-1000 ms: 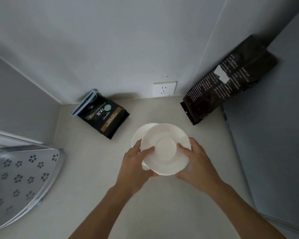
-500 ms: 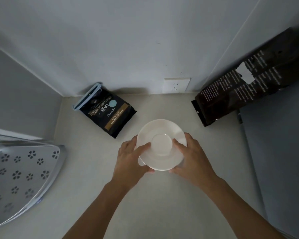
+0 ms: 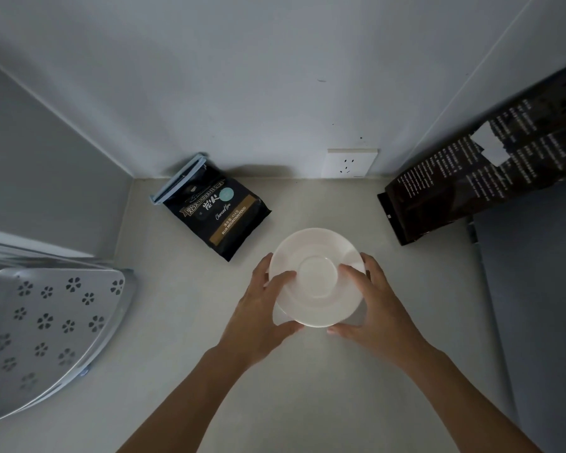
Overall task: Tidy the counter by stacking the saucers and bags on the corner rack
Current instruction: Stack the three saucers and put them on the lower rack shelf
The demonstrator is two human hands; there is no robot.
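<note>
Two white saucers (image 3: 317, 276) sit stacked at the middle of the pale counter (image 3: 183, 322); only a sliver of the lower one shows at the left. My left hand (image 3: 262, 308) grips the stack's left rim and my right hand (image 3: 373, 305) grips its right rim. A small black coffee bag (image 3: 216, 207) with a blue clip lies flat at the back left. A larger black bag (image 3: 477, 178) leans against the right wall. The grey corner rack (image 3: 46, 328), with flower-shaped holes, stands at the left.
A white wall socket (image 3: 348, 163) sits low on the back wall. A grey panel (image 3: 536, 305) borders the counter on the right. Walls close in the back and the left side.
The upper saucer has slid left and settled squarely over the lower one, which stuck out to the left before. Both hands stayed on the rims. The camera view shifted slightly.
</note>
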